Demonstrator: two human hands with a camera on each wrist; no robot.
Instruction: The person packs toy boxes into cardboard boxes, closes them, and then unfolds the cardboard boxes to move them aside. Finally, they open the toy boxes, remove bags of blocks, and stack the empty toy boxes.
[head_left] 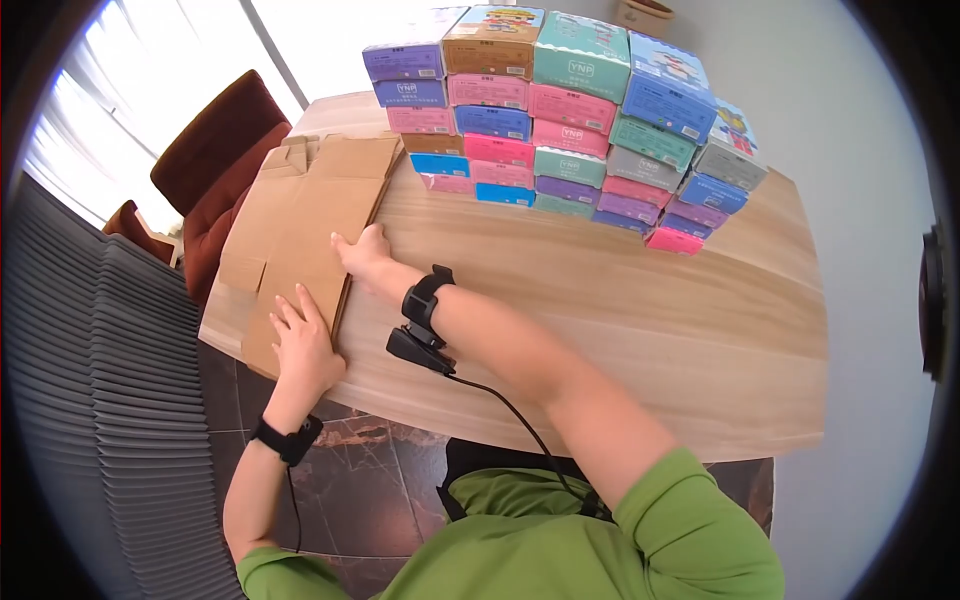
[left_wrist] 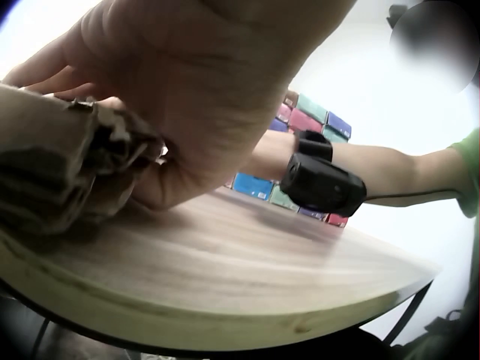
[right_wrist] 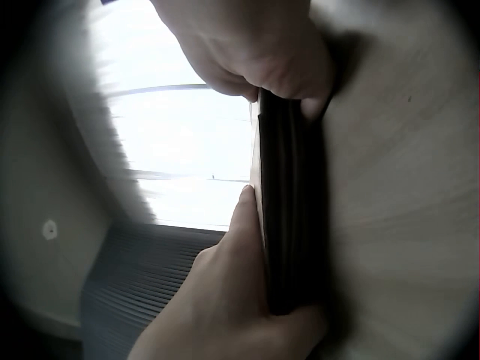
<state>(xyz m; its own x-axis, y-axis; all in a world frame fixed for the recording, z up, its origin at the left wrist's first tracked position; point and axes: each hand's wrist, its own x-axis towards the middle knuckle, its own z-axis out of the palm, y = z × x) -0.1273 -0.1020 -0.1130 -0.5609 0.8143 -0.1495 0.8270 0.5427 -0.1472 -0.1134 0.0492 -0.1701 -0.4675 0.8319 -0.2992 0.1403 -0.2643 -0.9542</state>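
Gripping flattened cardboard [head_left: 310, 210] by its near end with the left hand [head_left: 308, 355], splaying fingers on top; clasping its long side with the right hand [head_left: 366, 257], reaching slantwise over the worktop [head_left: 500, 290]. Apparently steadying it, next calling for even pressure. Laid left of stacked boxes [head_left: 571, 104], farther off.

Left hand [head_left: 308, 350] fingers spread, right hand [head_left: 364, 254] curled

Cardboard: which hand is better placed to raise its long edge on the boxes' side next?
The right hand, probably: it grips the cardboard mid-edge, while the left hand lies, fingers spread, on top by the near end.
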